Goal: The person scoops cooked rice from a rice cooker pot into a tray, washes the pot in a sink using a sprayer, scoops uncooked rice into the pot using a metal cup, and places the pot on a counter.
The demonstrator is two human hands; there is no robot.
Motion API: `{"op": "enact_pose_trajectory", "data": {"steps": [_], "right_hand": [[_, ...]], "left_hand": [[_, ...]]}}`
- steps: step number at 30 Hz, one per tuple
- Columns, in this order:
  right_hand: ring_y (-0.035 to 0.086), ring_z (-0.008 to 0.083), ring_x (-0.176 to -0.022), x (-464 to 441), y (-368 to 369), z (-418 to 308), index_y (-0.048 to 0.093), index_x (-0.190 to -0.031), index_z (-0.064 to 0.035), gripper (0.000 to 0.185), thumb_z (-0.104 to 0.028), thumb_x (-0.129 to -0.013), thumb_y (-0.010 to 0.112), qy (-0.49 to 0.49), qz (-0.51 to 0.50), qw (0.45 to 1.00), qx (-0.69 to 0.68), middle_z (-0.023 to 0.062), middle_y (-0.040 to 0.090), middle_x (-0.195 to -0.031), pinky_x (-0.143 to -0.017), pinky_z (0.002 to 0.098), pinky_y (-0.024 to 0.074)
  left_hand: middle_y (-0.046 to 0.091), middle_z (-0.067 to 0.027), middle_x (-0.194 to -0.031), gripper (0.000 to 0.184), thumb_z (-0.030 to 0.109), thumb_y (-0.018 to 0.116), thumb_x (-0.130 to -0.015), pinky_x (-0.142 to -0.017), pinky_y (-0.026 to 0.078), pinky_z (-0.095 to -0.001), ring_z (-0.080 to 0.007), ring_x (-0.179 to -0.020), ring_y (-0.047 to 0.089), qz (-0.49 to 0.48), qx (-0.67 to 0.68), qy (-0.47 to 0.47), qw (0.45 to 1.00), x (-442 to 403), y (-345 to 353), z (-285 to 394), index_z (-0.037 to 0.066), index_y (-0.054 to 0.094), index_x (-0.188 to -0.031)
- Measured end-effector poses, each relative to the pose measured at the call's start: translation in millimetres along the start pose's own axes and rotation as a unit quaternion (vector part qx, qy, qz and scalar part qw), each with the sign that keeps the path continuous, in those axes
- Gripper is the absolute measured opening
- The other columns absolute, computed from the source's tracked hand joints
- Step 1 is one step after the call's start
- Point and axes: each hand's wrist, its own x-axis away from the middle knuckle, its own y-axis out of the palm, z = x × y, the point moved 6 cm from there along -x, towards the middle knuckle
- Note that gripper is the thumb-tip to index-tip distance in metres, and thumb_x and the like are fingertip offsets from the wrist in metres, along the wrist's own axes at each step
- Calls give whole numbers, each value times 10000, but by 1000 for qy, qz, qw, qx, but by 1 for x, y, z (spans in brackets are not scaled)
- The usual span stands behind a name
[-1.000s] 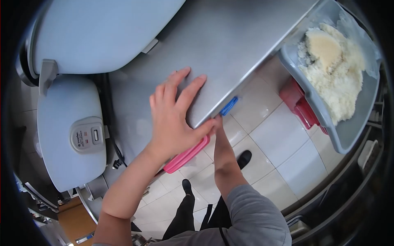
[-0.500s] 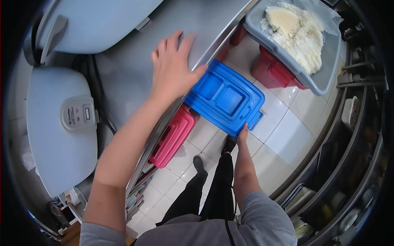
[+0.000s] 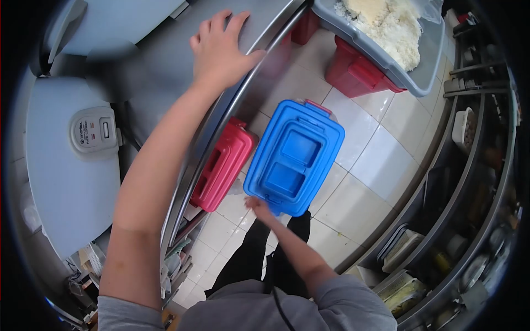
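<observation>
My left hand (image 3: 218, 52) rests on the steel counter (image 3: 165, 71) near its edge, fingers spread, holding nothing. A blue lidded storage bin (image 3: 295, 157) stands out on the tiled floor in front of my feet, its lid on. At the near left corner of the bin is my right hand (image 3: 259, 207), fingers curled against the rim; the fingertips are partly hidden. Beside the bin, under the counter's edge, sits a red lidded bin (image 3: 223, 165).
A grey tub (image 3: 425, 77) of white grain, probably rice, rests on another red bin (image 3: 359, 71). Rice cookers, one with a labelled panel (image 3: 94, 132), occupy the counter. Shelves with trays and a white basket (image 3: 464, 129) line the right side.
The blue bin has come out from under the counter toward me and turned, with my right hand moving left at its corner. My left hand stays on the counter.
</observation>
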Motion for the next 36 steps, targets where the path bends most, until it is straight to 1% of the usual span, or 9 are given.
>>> {"op": "enact_pose_trajectory", "data": {"steps": [2, 5, 9, 10, 12, 16, 26, 30, 36], "right_hand": [[562, 269, -877, 4, -45, -185, 577, -989, -30, 301, -290, -837, 567, 19, 171, 947, 270, 135, 603, -925, -804, 372, 424], [524, 323, -899, -21, -164, -274, 567, -978, -15, 270, -208, -793, 604, -216, 367, 779, 460, 151, 581, -932, -801, 384, 409], [537, 313, -911, -68, -286, -310, 476, -1092, -45, 557, -416, -719, 658, -68, 432, 633, 638, 156, 527, -1072, -787, 421, 420], [537, 313, -911, -78, -306, -309, 476, -1092, -45, 557, -416, -719, 658, -70, 428, 633, 641, 156, 527, -1072, -787, 421, 420], [557, 349, -931, -88, -368, -292, 436, -1119, -18, 744, -530, -639, 684, 207, 478, 641, 563, 182, 544, -1049, -753, 453, 459], [581, 359, -925, -93, -384, -274, 519, -1039, 19, 763, -620, -639, 632, 297, 443, 696, 480, 222, 587, -1005, -767, 430, 472], [605, 358, -834, -32, -302, -320, 601, -946, 40, 749, -663, -707, 502, 126, 237, 776, 570, 235, 617, -884, -771, 382, 476], [607, 236, -821, 30, -212, -350, 600, -963, 22, 493, -353, -670, 732, 166, 34, 966, 194, 144, 632, -886, -751, 325, 476], [556, 170, -905, 150, -55, -324, 520, -1097, 12, 528, -204, -666, 737, 103, -100, 963, 229, 89, 596, -996, -823, 305, 434]], "left_hand": [[402, -78, -1253, 681, 389, 693, -608, -927, 267, -411, -268, -1138, 356, -7, -6, -4, 1000, -1, -1, 0, 186, 469, -1219], [403, -84, -1252, 672, 368, 693, -599, -935, 261, -407, -270, -1147, 348, -16, -1, -17, 1000, -2, -1, 4, 188, 476, -1209], [408, -88, -1250, 661, 339, 700, -586, -943, 262, -396, -266, -1154, 345, -28, 9, -30, 999, -3, -4, 5, 192, 490, -1195], [408, -88, -1250, 661, 339, 700, -586, -943, 262, -396, -266, -1154, 345, -27, 9, -35, 999, -3, -4, 5, 192, 490, -1195], [414, -79, -1246, 667, 328, 706, -582, -940, 267, -391, -259, -1151, 351, -35, -13, -32, 999, -5, -2, 5, 194, 489, -1198], [404, -51, -1259, 686, 332, 706, -597, -920, 278, -390, -250, -1141, 372, -28, -19, -18, 999, -4, -3, 5, 213, 459, -1225], [416, -90, -1253, 629, 363, 707, -606, -910, 320, -415, -288, -1148, 374, 27, 4, -28, 999, 3, -7, 4, 165, 507, -1169], [414, -117, -1250, 460, 269, 670, -681, -901, 356, -420, -312, -1149, 378, 36, 17, 36, 999, 56, -28, 40, 109, 537, -1092], [558, -118, -1041, 222, 143, 656, -711, -825, 438, -348, -284, -951, 549, 12, 216, -79, 973, 222, -131, 34, 43, 613, -904]]}}
